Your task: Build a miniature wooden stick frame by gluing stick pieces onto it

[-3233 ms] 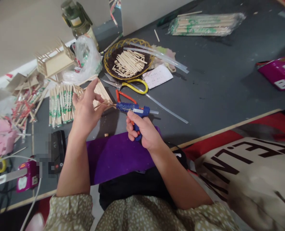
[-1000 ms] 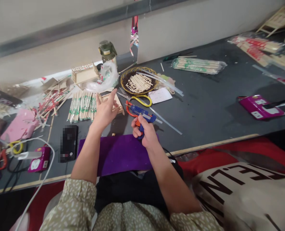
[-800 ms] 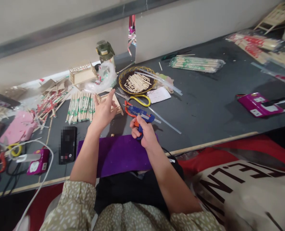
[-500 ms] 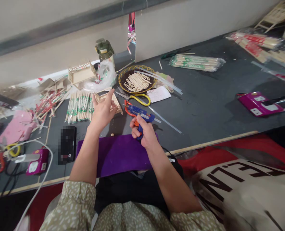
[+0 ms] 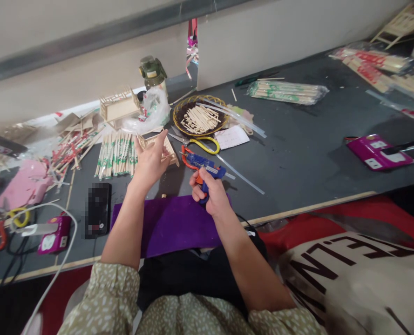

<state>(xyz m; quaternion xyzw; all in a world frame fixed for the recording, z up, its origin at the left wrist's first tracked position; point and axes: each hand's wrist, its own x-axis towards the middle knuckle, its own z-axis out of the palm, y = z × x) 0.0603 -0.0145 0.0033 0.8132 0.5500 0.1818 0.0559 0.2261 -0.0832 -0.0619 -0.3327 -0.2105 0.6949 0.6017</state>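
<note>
My right hand [image 5: 213, 191] is wrapped round the handle of a blue and orange glue gun [image 5: 207, 164], its nozzle pointing up and left. A clear glue stick pokes out of its back end. My left hand [image 5: 150, 166] has its fingers spread over a small frame of wooden sticks [image 5: 171, 152], which it partly hides. Whether those fingers touch the frame I cannot tell. Just beyond the glue gun lie scissors with yellow handles [image 5: 212, 145]. Paper-wrapped chopsticks [image 5: 114, 156] lie side by side left of my left hand.
A yellow-rimmed basket [image 5: 176, 116] holds cut sticks. Behind it stand a green bottle [image 5: 153, 74] and another stick model [image 5: 121, 109]. A purple cloth [image 5: 179, 223] lies along the front edge, near a phone [image 5: 100, 209]. Purple power sockets [image 5: 376, 151] sit at right.
</note>
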